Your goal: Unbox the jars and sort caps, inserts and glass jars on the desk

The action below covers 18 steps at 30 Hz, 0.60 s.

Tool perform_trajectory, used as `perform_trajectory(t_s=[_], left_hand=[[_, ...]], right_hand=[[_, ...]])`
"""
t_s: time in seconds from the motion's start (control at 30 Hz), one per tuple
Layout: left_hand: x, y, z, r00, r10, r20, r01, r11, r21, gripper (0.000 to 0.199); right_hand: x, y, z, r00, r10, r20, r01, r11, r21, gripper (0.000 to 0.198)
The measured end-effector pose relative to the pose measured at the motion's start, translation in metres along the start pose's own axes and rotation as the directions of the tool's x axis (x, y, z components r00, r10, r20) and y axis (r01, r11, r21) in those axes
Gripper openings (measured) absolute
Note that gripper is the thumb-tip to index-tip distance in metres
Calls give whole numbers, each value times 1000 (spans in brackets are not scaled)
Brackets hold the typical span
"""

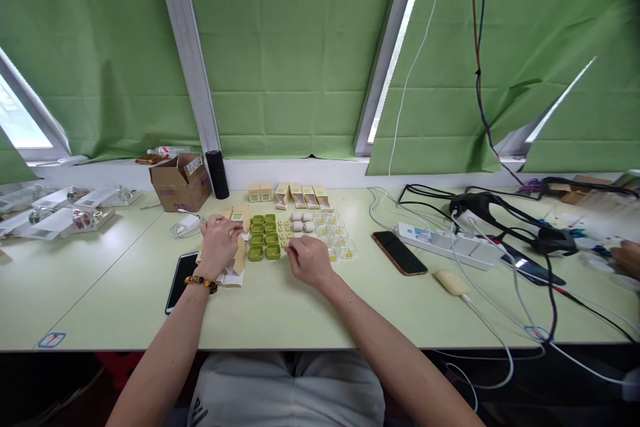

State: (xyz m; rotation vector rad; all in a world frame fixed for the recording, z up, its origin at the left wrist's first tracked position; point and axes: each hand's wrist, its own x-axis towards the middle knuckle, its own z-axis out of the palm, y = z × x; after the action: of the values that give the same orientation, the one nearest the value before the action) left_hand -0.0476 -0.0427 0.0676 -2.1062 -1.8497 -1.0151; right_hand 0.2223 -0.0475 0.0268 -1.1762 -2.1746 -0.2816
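My left hand [220,241] is over some cardboard boxes [239,259] left of the green trays, its fingers drawn together; whatever they may hold is too small to make out. Two columns of small green square trays [257,253] stand between my hands. My right hand [309,259] pinches at the near end of rows of tiny yellow pieces [285,227], and its fingertips hide what is in them. Just beyond it sit a few pale pinkish rounded blocks [297,226]. Clear plastic cups [346,249] with yellow bits inside stand to its right.
Small open boxes [297,196] line the back. A brown carton [181,183] and black cylinder [217,175] stand back left. Phones lie at left [176,287] and right [399,253], near a power strip [445,244] and tangled cables. Another person's hand [627,259] shows at far right.
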Motion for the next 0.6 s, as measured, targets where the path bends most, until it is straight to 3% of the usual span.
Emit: perform_trajectory(t_s=[0.2, 0.37, 0.5, 0.6], left_hand=[[17, 14, -8, 999, 32, -26, -32, 999, 11, 32], [62, 16, -2, 998, 61, 29, -64, 993, 102, 33], [101, 6, 19, 983, 106, 148, -139, 963, 233, 28], [119, 0, 38, 954, 107, 279, -196, 928, 316, 33]], right_hand=[[-10, -17, 2, 977, -197, 87, 197, 980, 8, 30], [-14, -28, 2, 925, -289, 247, 293, 956, 21, 26], [-21, -31, -2, 885, -303, 355, 307, 951, 45, 21], [-28, -27, -5, 889, -264, 375, 255, 964, 74, 21]])
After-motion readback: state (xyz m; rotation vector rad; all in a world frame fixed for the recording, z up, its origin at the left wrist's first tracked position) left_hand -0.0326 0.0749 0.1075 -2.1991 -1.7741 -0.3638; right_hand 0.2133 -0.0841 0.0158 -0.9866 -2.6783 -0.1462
